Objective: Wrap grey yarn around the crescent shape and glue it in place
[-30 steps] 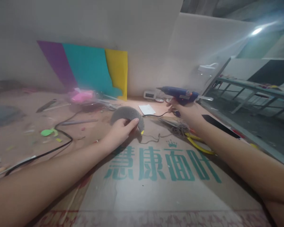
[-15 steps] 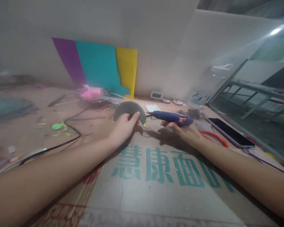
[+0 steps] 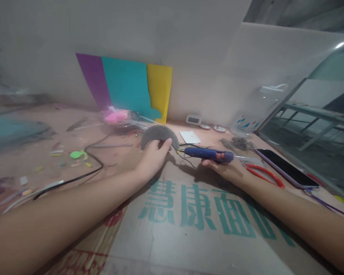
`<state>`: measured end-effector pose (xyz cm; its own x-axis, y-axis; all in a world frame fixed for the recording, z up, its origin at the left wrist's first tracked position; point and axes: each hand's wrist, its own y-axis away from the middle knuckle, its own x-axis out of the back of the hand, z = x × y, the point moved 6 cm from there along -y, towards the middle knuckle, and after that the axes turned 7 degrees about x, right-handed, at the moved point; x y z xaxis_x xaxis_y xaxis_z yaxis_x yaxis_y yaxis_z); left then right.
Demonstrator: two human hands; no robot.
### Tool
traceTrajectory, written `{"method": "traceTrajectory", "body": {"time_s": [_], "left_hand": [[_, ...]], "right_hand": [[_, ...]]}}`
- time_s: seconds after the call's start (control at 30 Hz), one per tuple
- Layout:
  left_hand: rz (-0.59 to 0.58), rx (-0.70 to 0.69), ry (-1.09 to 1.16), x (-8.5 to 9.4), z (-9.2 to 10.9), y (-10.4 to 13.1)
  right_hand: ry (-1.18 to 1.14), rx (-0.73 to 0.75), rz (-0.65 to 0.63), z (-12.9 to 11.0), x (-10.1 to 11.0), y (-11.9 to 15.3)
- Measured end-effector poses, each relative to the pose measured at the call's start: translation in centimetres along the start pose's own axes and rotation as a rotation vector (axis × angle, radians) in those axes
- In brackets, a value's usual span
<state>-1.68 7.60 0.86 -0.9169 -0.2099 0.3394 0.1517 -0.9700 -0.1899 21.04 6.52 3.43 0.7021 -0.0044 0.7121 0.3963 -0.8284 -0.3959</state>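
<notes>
My left hand (image 3: 156, 154) pinches a grey, curved fuzzy piece (image 3: 159, 133) between thumb and fingers, above the printed cardboard (image 3: 172, 248). A small yellow bit shows at the right end of the grey piece. In my right hand (image 3: 220, 166) is a dark blue glue gun (image 3: 202, 153), pointing left, with a clear stick out of its back. The gun's tip is at the yellow bit; whether they touch cannot be told. Behind them lies a white card (image 3: 190, 136).
Red-handled pliers (image 3: 265, 175) and a phone (image 3: 286, 168) lie at the right, near a clear bottle (image 3: 248, 114). A pink item in plastic (image 3: 116, 116), a black cable (image 3: 74, 176) and clay scraps are at the left. A coloured board (image 3: 126, 82) leans on the wall.
The glue gun has moved down relative to the grey piece, its tip now at the piece's right end. The whole view has shifted slightly. My left hand keeps its hold.
</notes>
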Motion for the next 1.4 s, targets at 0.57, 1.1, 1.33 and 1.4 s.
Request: {"method": "traceTrajectory", "body": {"time_s": [0.57,1.1,1.33,1.4], "left_hand": [[0.003,-0.046,0.010,-0.15,0.06,-0.03],[0.024,-0.017,-0.004,-0.09,0.00,-0.01],[0.016,-0.023,-0.001,-0.14,0.04,-0.01],[0.010,-0.021,0.005,-0.19,0.02,0.00]], "right_hand": [[0.015,-0.019,-0.022,-0.25,-0.19,0.01],[0.060,-0.037,-0.044,0.20,-0.42,0.08],[0.084,-0.043,-0.039,0.43,-0.40,0.12],[0.094,-0.029,-0.034,0.43,-0.38,0.11]]}}
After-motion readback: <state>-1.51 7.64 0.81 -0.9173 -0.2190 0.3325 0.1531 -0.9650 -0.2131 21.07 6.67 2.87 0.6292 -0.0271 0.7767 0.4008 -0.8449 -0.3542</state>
